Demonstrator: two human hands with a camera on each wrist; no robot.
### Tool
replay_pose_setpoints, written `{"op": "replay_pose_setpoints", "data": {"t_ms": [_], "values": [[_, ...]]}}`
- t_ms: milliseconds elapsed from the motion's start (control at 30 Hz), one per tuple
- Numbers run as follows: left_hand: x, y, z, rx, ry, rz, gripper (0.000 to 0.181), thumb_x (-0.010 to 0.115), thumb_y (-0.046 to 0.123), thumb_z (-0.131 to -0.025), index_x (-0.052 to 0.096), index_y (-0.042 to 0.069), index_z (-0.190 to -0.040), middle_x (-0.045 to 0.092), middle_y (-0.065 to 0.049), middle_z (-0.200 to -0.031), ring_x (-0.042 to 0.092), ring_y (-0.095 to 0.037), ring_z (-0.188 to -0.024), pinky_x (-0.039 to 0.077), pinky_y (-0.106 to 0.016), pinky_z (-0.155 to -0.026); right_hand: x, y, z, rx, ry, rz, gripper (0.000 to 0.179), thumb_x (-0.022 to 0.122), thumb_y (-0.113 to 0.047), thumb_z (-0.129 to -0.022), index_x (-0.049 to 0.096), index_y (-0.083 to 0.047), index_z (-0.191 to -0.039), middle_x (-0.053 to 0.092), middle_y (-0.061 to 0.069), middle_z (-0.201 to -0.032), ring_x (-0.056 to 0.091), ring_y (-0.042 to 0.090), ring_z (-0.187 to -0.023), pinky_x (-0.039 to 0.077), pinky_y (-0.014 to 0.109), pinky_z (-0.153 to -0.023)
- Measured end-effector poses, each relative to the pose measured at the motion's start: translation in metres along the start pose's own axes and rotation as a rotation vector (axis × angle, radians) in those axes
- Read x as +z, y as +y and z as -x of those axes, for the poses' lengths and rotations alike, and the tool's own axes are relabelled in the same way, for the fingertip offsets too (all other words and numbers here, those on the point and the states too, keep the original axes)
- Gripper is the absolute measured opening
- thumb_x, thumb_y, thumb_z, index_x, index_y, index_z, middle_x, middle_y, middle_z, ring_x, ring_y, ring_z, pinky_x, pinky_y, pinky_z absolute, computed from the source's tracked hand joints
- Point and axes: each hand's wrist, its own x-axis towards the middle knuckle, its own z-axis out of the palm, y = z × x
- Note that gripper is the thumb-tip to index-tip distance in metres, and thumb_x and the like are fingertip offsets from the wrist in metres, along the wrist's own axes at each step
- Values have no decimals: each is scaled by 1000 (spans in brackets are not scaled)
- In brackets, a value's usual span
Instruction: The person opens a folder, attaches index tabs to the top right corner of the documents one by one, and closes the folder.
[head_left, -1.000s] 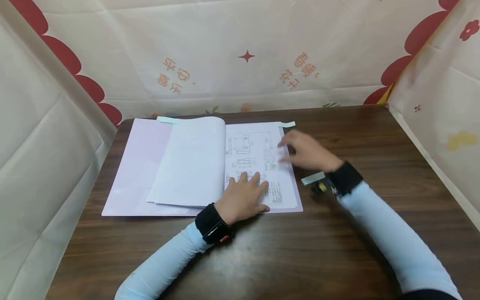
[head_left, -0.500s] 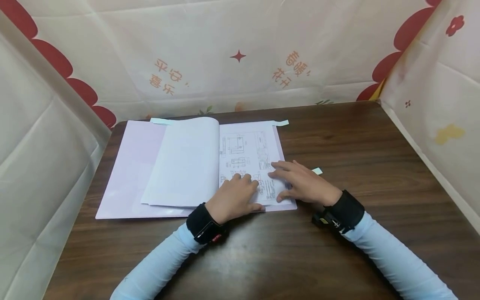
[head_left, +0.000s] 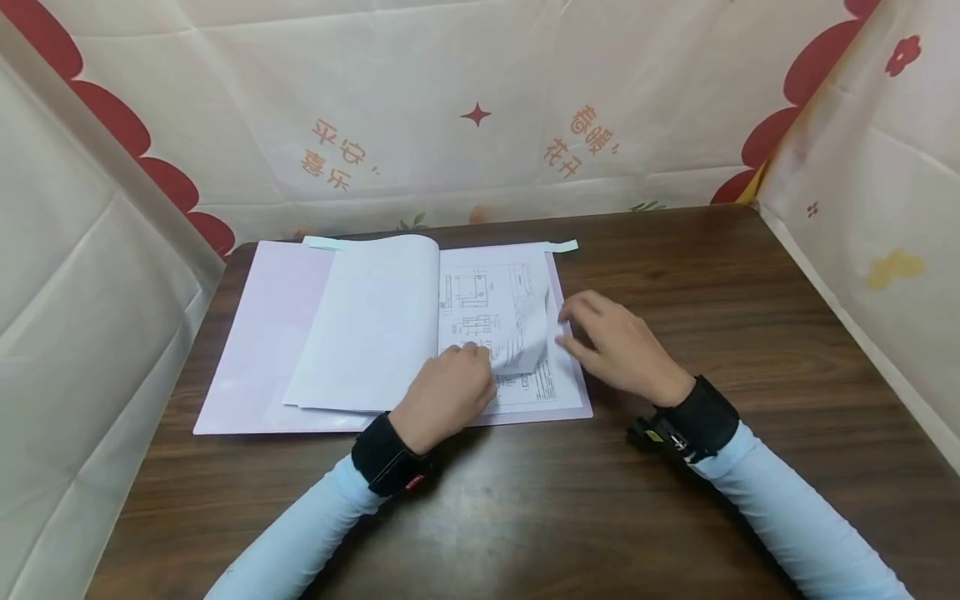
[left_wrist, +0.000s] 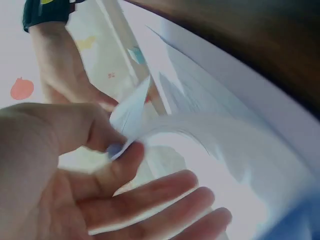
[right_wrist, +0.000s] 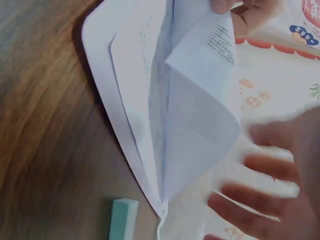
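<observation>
A lilac folder [head_left: 262, 333] lies spread on the table, with blank-backed sheets [head_left: 367, 325] turned over to its left. On its right side is a page of technical drawings [head_left: 472, 287], its lower part bent upward. My left hand [head_left: 446, 387] pinches that page between thumb and index finger, as the left wrist view shows; its other fingers stay extended [left_wrist: 150, 200]. Beside the folder's right edge, my right hand [head_left: 618, 346] hovers with spread, slightly bent fingers, apart from the raised page [right_wrist: 200, 125] in the right wrist view.
Pale green strips stick out at the folder's top, one at the right [head_left: 561, 247] and one at the left [head_left: 324, 242]. A small teal and white block [right_wrist: 122, 220] lies on the wooden table [head_left: 675, 250] beside the folder. Printed cloth [head_left: 480, 67] hangs behind and at both sides.
The left hand has gone from lying spread on the drawing page to pinching and bending it up leftward. The right hand has moved down onto the page, then back off its right edge.
</observation>
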Motion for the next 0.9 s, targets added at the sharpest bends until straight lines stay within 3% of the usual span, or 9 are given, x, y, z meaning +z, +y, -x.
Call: {"op": "replay_pose_setpoints", "data": {"t_ms": [100,200,300,433,533,633,800,900], "values": [[-5,-6,14,-100,86,-43,15,69,14,-89,63,3,-80,56,-5,-70,48,-16,-57,44,-30,-46,2,0,3,-41,-129,57,44,82,-36,-89,72,-12,-124,63,15,-140,62,34,-123,51,57,-103],[-10,-16,32,-199,152,-70,22,71,15,-86,58,6,-73,51,-3,-64,45,-14,-52,40,-31,-42,7,0,4,-49,-242,83,58,87,-42,-82,71,-15,-131,62,15,-144,57,36,-134,39,62,-116],[-12,-30,52,-308,200,-65,29,70,15,-84,49,10,-64,42,1,-57,39,-14,-48,34,-31,-38,11,-1,4,-39,-280,98,62,89,-41,-79,71,-15,-132,61,15,-146,55,36,-137,31,64,-120],[-13,-51,73,-418,210,-48,34,65,8,-81,42,12,-57,27,5,-55,26,-13,-46,21,-28,-38,10,0,4,-9,-291,99,63,89,-39,-79,70,-15,-133,59,16,-148,54,35,-140,27,67,-120],[-9,-63,83,-457,189,-40,36,61,5,-81,40,12,-53,21,5,-55,20,-12,-48,16,-26,-39,8,2,4,11,-297,91,63,89,-37,-80,70,-14,-134,58,16,-149,53,36,-142,25,69,-120],[-5,-71,91,-481,122,-26,40,58,5,-81,36,14,-49,19,5,-55,19,-12,-48,16,-26,-40,9,5,3,15,-302,78,63,89,-36,-80,69,-14,-136,57,16,-151,51,36,-143,24,69,-121],[-5,-72,99,-481,15,-38,48,60,8,-86,31,16,-47,17,5,-55,21,-13,-48,17,-25,-40,11,10,-1,8,-311,38,64,87,-37,-82,68,-14,-137,55,16,-153,49,37,-144,25,66,-122],[-12,-65,98,-432,8,-53,52,65,15,-90,35,15,-48,18,6,-55,23,-13,-47,19,-25,-40,6,21,-1,36,-272,-20,55,85,-35,-86,70,-11,-133,61,14,-144,58,34,-133,40,61,-114]]}}
